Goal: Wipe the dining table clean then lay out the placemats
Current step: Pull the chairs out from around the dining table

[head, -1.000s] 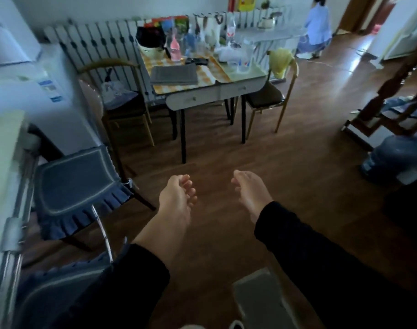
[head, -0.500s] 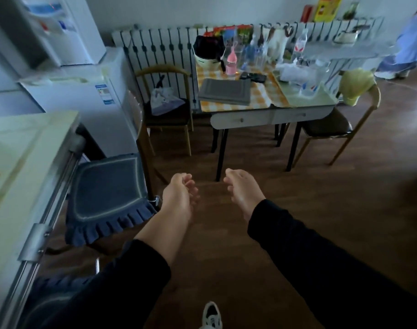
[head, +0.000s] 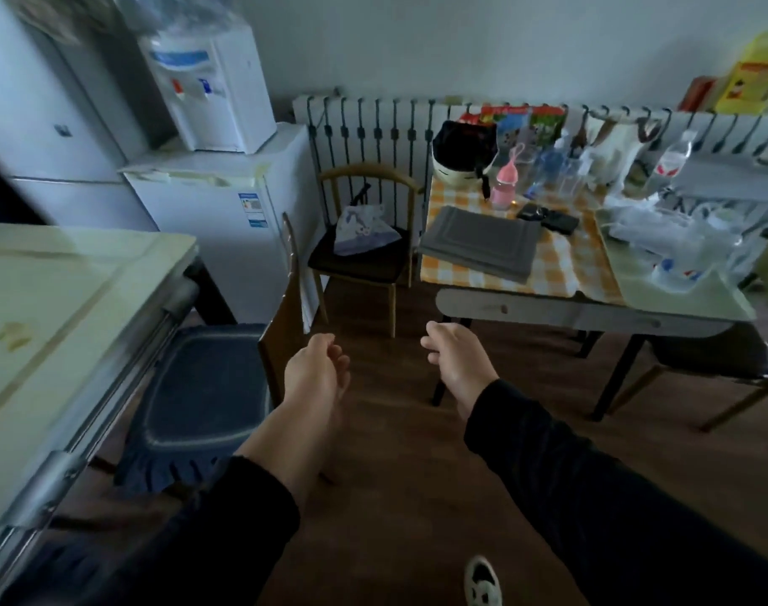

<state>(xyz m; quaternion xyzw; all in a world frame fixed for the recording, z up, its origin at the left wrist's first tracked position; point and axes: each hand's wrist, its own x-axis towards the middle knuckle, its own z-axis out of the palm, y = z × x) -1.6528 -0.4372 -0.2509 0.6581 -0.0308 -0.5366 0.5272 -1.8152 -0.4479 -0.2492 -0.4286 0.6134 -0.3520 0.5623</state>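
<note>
A stack of grey placemats (head: 482,241) lies on the yellow-checked cloth of a small table (head: 517,309) at the right, among bottles and bags. A pale green dining table (head: 45,299) fills the left edge, with faint stains on its top. My left hand (head: 314,365) and my right hand (head: 454,354) hang in front of me above the wooden floor, fingers loosely curled, holding nothing. Both hands are short of the small table's front edge.
A blue-cushioned chair (head: 198,400) stands by the dining table. A wooden chair (head: 364,251) with a bag sits left of the small table, another chair (head: 723,365) under its right side. A small white fridge (head: 224,220) carries a water dispenser (head: 211,85). A radiator (head: 373,129) lines the wall.
The view has swung left and moved closer to the small table. The dining table and fridge now fill more of the left. My hands keep the same loose pose.
</note>
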